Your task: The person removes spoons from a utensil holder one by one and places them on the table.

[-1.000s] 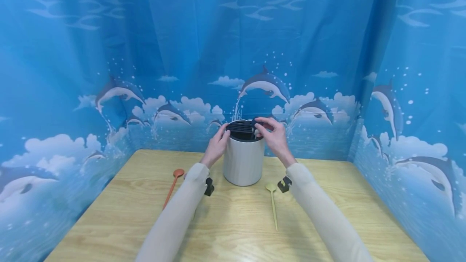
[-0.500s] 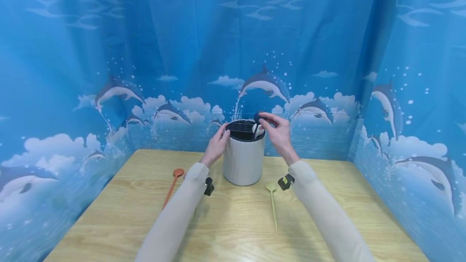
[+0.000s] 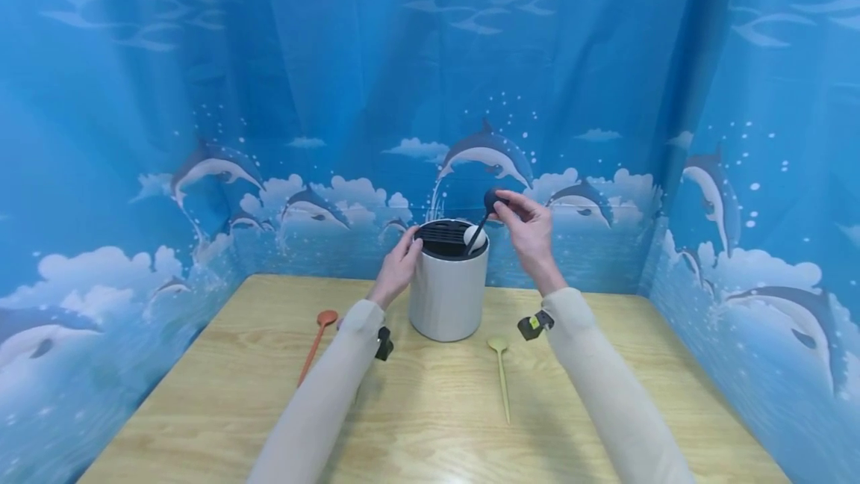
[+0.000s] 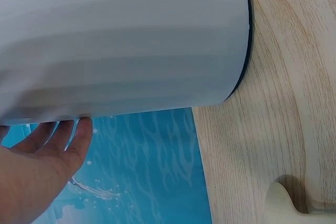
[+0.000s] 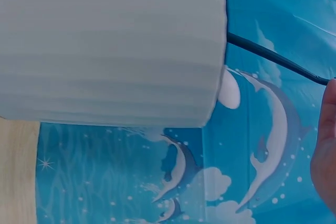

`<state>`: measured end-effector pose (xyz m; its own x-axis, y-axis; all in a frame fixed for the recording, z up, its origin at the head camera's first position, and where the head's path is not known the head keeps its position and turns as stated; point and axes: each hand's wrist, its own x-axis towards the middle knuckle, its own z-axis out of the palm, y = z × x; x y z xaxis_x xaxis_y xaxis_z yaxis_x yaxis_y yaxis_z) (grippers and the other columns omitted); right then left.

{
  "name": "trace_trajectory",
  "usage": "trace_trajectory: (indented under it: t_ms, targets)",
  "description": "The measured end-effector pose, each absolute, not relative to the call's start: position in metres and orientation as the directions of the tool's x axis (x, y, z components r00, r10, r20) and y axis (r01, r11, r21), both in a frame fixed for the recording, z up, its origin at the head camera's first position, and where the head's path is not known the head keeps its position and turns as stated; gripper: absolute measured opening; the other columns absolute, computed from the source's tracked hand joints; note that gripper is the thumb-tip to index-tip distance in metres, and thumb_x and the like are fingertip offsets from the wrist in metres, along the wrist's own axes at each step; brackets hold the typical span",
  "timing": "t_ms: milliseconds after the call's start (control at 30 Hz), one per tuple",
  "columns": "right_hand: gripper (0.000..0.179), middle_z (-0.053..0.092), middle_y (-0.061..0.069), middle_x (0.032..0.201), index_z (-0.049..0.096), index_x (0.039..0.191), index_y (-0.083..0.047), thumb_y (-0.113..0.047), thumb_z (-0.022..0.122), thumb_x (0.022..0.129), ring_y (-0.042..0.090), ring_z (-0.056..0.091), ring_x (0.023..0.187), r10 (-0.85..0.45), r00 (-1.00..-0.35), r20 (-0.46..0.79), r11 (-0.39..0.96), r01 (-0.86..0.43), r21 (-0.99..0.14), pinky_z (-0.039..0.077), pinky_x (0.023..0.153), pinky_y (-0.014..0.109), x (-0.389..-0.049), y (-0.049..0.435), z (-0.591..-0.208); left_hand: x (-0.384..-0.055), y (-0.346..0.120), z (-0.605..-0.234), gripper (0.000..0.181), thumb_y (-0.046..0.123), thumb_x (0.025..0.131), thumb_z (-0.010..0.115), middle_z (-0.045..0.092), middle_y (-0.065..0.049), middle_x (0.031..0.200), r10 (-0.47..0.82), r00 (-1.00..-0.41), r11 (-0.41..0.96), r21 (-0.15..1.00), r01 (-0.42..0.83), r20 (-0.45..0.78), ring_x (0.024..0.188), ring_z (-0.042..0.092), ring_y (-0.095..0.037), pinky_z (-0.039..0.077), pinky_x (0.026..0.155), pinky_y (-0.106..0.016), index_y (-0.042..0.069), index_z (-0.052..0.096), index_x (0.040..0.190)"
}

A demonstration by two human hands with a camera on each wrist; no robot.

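Note:
My right hand [image 3: 529,234] pinches the round head of a dark navy spoon [image 3: 481,227] between thumb and fingers. The spoon slants above a white cylindrical utensil holder [image 3: 449,297], its handle end still inside the black slotted top [image 3: 445,233]. In the right wrist view the dark handle [image 5: 278,59] sticks out past the rim. A white spoon [image 3: 474,237] stands in the holder, only its head showing. My left hand [image 3: 398,271] rests against the holder's left side at the rim; in the left wrist view its fingers [image 4: 80,142] lie fairly straight, touching the wall.
An orange spoon [image 3: 319,342] lies on the wooden table [image 3: 430,409] at left, partly under my left sleeve [image 3: 322,394]. A yellow-green spoon [image 3: 501,372] lies in front of the holder, to the right. Blue dolphin-print curtains [image 3: 376,95] enclose the back and sides.
My right hand has moved up and to the right, drawing the navy spoon further out of the holder. The white spoon's head has come into view. My left hand stays at the rim.

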<state>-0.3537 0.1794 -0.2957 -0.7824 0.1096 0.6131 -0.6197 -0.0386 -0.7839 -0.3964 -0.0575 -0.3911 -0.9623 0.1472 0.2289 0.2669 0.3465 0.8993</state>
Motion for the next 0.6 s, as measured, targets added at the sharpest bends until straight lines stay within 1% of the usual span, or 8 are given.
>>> trace_trajectory:
  t_ms: [33,100,233,333,467,600]
  targets:
    - [0.028,0.071,0.004,0.106,0.07,0.116,0.001,-0.013,0.069,0.092,0.021,0.072,0.08,0.12,-0.778,0.616,-0.055,-0.625,-0.779,0.058,0.085,0.034,-0.354,0.181,-0.294,-0.396,-0.057,-0.391,0.059,0.055,0.104,0.03,0.025,0.0,0.163,0.149,-0.962,0.345,0.899,0.269,0.231,0.148,0.027,-0.029,0.029,0.116,-0.057,0.03,0.023,0.156]
    - [0.027,0.071,0.005,0.104,0.071,0.115,0.0,-0.012,0.069,0.091,0.023,0.072,0.079,0.141,-0.772,0.62,-0.075,-0.633,-0.771,0.059,0.084,0.032,-0.353,0.183,-0.291,-0.396,-0.057,-0.391,0.058,0.054,0.104,0.03,0.025,-0.001,0.163,0.15,-0.961,0.342,0.899,0.273,0.234,0.148,0.027,-0.029,0.029,0.116,-0.057,0.03,0.023,0.156]
    - [0.026,0.071,0.005,0.102,0.071,0.114,0.0,-0.012,0.07,0.09,0.017,0.072,0.074,0.176,-0.759,0.627,-0.1,-0.647,-0.756,0.059,0.081,0.028,-0.353,0.188,-0.285,-0.397,-0.056,-0.391,0.058,0.054,0.104,0.029,0.026,0.0,0.163,0.145,-0.961,0.343,0.899,0.273,0.236,0.148,0.028,-0.029,0.029,0.116,-0.057,0.03,0.023,0.156]
    - [0.028,0.07,0.005,0.104,0.071,0.114,0.001,-0.012,0.071,0.09,0.013,0.071,0.075,0.203,-0.761,0.616,-0.11,-0.642,-0.758,0.059,0.08,0.026,-0.352,0.192,-0.281,-0.397,-0.056,-0.392,0.058,0.054,0.104,0.029,0.026,0.0,0.163,0.143,-0.961,0.35,0.897,0.271,0.235,0.148,0.028,-0.029,0.03,0.116,-0.057,0.03,0.023,0.156]
    - [0.028,0.068,0.005,0.105,0.071,0.114,-0.001,-0.013,0.071,0.09,0.011,0.071,0.077,0.224,-0.762,0.608,-0.112,-0.64,-0.76,0.059,0.08,0.024,-0.35,0.198,-0.277,-0.397,-0.056,-0.392,0.058,0.054,0.104,0.028,0.025,0.0,0.163,0.144,-0.961,0.354,0.895,0.272,0.235,0.148,0.028,-0.029,0.03,0.116,-0.057,0.03,0.023,0.157]
    - [0.027,0.068,0.006,0.105,0.071,0.114,0.001,-0.01,0.07,0.089,0.013,0.07,0.078,0.244,-0.746,0.62,-0.151,-0.66,-0.736,0.059,0.08,0.025,-0.351,0.204,-0.276,-0.396,-0.057,-0.391,0.057,0.053,0.104,0.029,0.025,-0.001,0.163,0.144,-0.961,0.35,0.896,0.274,0.237,0.148,0.027,-0.029,0.029,0.116,-0.057,0.03,0.023,0.156]
